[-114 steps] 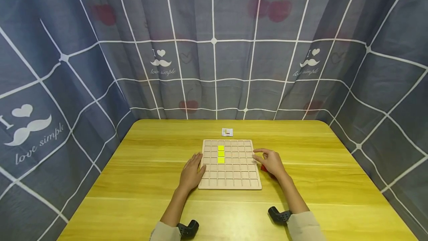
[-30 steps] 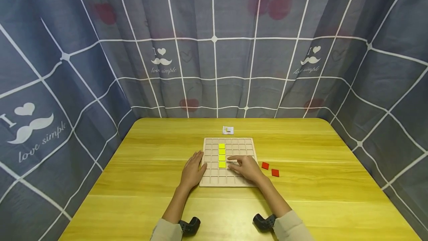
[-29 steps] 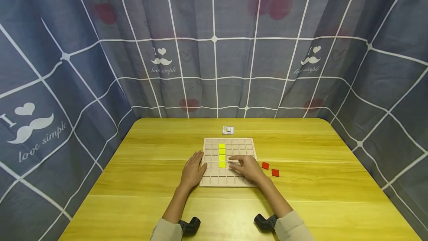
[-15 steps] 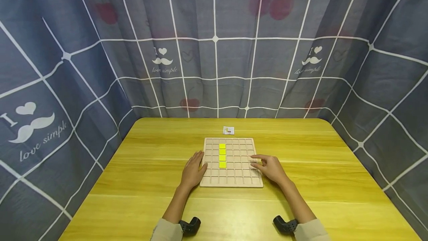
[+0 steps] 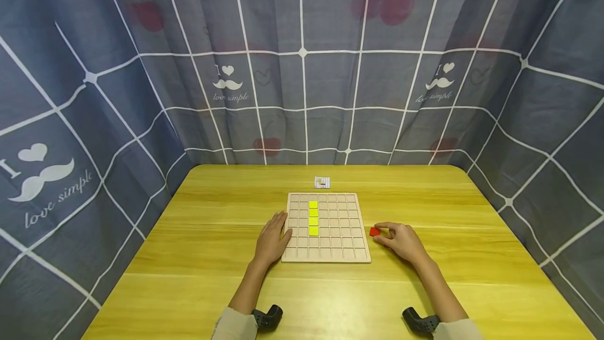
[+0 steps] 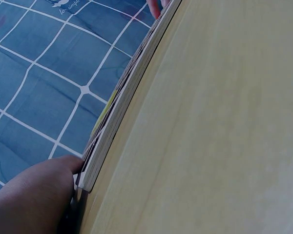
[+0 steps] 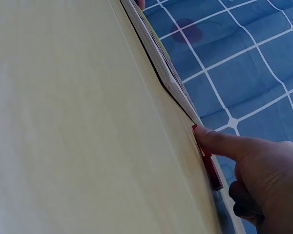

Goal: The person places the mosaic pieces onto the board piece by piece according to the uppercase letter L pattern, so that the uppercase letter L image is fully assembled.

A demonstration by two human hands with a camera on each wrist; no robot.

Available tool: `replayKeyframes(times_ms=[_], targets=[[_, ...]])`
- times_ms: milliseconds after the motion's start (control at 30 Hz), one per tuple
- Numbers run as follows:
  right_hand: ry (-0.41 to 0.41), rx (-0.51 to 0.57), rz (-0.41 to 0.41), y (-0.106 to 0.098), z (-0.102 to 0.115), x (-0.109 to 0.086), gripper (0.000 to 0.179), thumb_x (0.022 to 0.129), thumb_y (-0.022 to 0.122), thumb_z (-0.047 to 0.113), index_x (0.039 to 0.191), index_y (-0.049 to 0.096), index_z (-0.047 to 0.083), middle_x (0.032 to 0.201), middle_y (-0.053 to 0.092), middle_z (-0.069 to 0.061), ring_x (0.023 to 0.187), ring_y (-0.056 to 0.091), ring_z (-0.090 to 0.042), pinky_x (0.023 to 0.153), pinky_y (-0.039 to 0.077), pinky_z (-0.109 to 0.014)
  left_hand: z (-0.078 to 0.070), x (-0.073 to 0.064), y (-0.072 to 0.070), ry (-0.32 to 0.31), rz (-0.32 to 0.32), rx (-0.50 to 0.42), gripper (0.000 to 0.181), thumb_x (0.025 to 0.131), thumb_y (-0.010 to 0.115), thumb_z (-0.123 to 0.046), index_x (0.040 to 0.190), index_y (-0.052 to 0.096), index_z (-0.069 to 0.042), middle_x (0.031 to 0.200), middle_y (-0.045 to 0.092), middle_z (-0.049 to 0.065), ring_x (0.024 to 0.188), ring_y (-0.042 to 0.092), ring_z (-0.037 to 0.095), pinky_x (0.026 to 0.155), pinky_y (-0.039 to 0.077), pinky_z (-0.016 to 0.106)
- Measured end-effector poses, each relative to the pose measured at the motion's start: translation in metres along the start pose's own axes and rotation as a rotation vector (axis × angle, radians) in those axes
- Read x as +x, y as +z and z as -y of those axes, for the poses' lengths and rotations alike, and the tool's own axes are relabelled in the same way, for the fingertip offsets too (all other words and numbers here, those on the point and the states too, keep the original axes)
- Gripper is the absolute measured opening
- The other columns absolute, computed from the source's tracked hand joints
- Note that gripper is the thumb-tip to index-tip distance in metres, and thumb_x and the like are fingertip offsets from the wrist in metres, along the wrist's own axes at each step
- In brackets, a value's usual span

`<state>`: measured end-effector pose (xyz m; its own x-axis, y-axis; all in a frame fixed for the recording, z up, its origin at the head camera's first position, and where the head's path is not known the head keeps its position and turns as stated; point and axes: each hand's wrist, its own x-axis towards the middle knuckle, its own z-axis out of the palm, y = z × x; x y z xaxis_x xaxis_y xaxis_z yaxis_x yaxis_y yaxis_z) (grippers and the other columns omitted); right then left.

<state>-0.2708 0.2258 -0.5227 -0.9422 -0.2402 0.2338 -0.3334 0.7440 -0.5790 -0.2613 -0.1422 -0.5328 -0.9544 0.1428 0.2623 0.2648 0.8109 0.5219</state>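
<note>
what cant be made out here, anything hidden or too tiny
Head: printing on the small card, too small to read.
Head: a second red tile, hidden by the right hand (the right wrist view shows it).
Left wrist: number of yellow tiles, as the board is seen edge-on.
Left wrist: part of the left hand, cut off by the frame edge.

Light beige sleeves [image 5: 236,325] and two black, bent wrist devices [image 5: 269,319] with rounded ends, one each side

Left grip [image 6: 36,197] touching board [image 6: 110,131] corner; tabletop [image 6: 215,126] right, blue gridded curtain [image 6: 49,92] left.
</note>
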Motion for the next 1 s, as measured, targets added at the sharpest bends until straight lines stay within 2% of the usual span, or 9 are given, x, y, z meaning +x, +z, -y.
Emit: replayKeyframes(times_ms=[233, 633, 833, 1000], targets=[[-0.003, -0.044, 0.003, -0.001, -0.002, 0.0, 0.033, 0.079, 0.072, 0.036, 0.103, 0.071, 0.014, 0.048, 0.032, 0.008, 0.045, 0.021, -0.005, 0.042, 0.019, -0.021, 0.0, 0.0, -0.001, 0.004, -0.001, 0.001, 0.053, 0.095, 0.051, -0.027, 0.139, 0.038, 0.0, 0.144, 0.035, 0.014, 0.134, 0.027, 0.029, 0.111, 0.019, 0.042], [-0.018, -0.017, -0.016, 0.002, -0.004, 0.002, 0.033, 0.08, 0.071, 0.037, 0.104, 0.071, 0.014, 0.048, 0.034, 0.008, 0.043, 0.022, -0.005, 0.041, 0.021, -0.02, 0.001, 0.0, 0.0, 0.003, 0.002, 0.012, 0.054, 0.095, 0.05, -0.028, 0.14, 0.038, -0.001, 0.145, 0.035, 0.013, 0.135, 0.027, 0.028, 0.111, 0.019, 0.042], [-0.06, 0.047, -0.046, 0.009, 0.006, 0.009, 0.034, 0.08, 0.07, 0.038, 0.106, 0.07, 0.015, 0.046, 0.03, 0.009, 0.042, 0.019, -0.004, 0.039, 0.021, -0.02, 0.001, 0.0, 0.0, -0.002, -0.006, 0.008, 0.053, 0.095, 0.051, -0.026, 0.139, 0.038, -0.001, 0.144, 0.035, 0.014, 0.135, 0.027, 0.028, 0.112, 0.018, 0.041], [-0.111, 0.092, -0.027, 0.023, 0.024, 0.016, 0.032, 0.079, 0.071, 0.036, 0.105, 0.071, 0.016, 0.046, 0.027, 0.011, 0.043, 0.017, -0.002, 0.039, 0.019, -0.018, -0.001, 0.001, 0.0, 0.002, -0.01, 0.005, 0.053, 0.094, 0.051, -0.026, 0.139, 0.039, 0.0, 0.144, 0.036, 0.014, 0.134, 0.027, 0.029, 0.111, 0.019, 0.042]])
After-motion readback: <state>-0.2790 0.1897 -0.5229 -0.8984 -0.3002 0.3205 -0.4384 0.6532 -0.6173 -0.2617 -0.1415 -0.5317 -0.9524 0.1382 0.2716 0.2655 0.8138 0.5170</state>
